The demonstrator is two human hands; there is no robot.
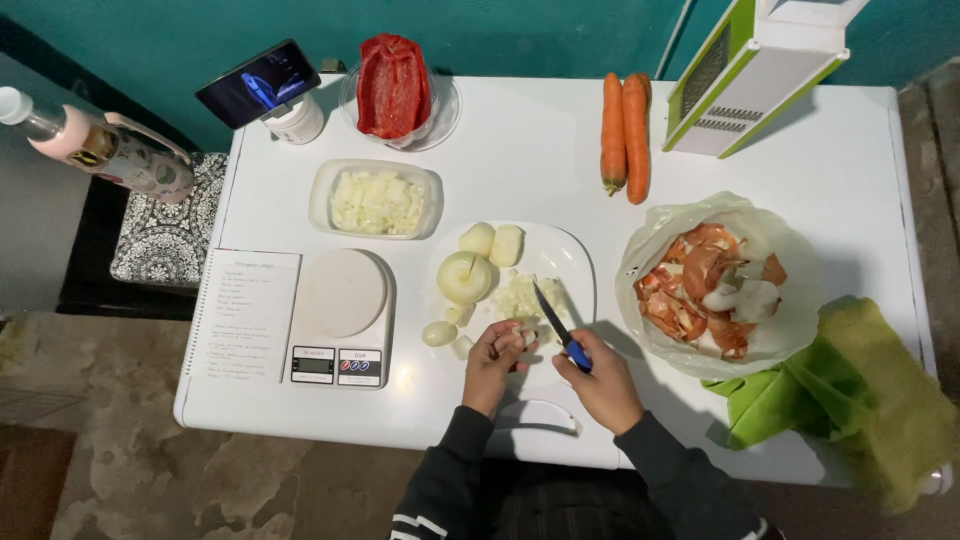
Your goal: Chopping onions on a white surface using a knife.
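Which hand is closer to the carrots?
The right hand, holding the knife, sits below the carrots, nearly in line with them. The left hand, on the onion piece, is farther off to the side.

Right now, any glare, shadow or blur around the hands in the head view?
Head view: sharp around the left hand and right hand; soft shadows fall right of the blue-handled knife and clear plastic peel bag; white table bright, without harsh glare.

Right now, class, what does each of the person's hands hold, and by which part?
The right hand grips a knife by its blue handle, blade over the white plate. The left hand pins a piece of onion under its fingertips.
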